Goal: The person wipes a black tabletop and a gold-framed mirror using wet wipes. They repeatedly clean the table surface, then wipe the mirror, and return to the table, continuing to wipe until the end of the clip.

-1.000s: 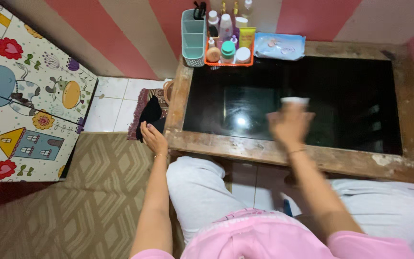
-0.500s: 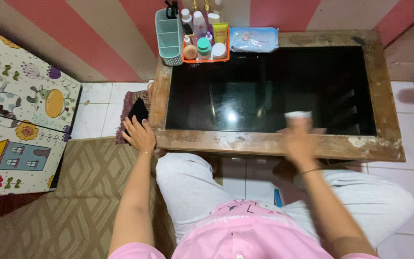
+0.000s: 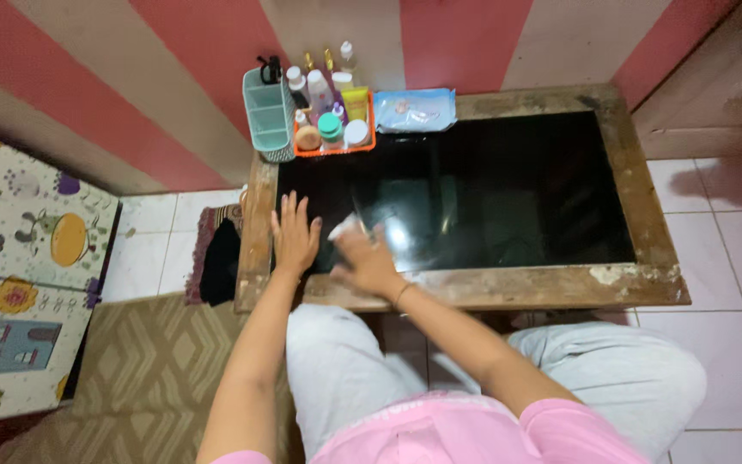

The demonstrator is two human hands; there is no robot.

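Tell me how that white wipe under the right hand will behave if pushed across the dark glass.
The white wipe looks crumpled and soft, so probably floppy and light, bunching under the right hand. The table's glass top is glossy, so it likely slides easily.

A flat, light-blue wipes pack (image 3: pixel 415 109) lies on the table's far edge, just right of an orange basket (image 3: pixel 335 148) of small bottles and a yellow tube (image 3: pixel 355 103) standing upright.
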